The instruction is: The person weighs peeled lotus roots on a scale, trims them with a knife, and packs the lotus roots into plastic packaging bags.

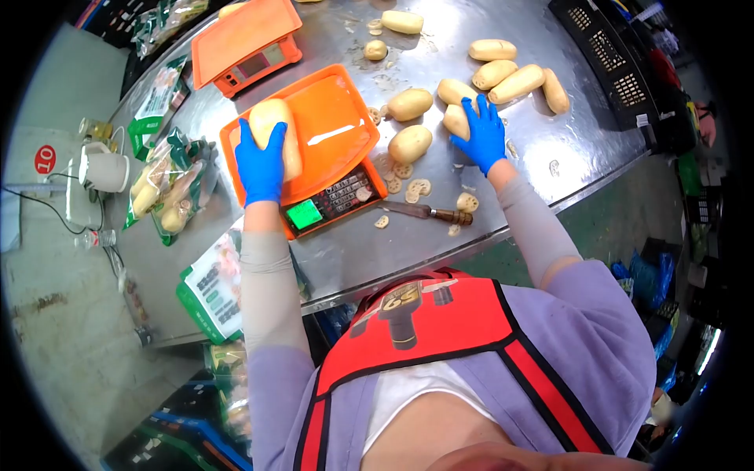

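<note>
My left hand, in a blue glove, is closed round a thick peeled lotus root on the orange tray of a scale. The scale's display glows green. To the right, my blue-gloved right hand has its fingers over a shorter lotus root on the metal table; its palm side is hidden. Another lotus root lies just beyond those fingertips. Two plump lotus roots, one nearer and one farther, lie between the scale and my right hand.
A knife lies among lotus root slices near the front edge. Several lotus roots lie at the back right, before a black crate. A second orange scale stands at the back left. Filled bags sit at left.
</note>
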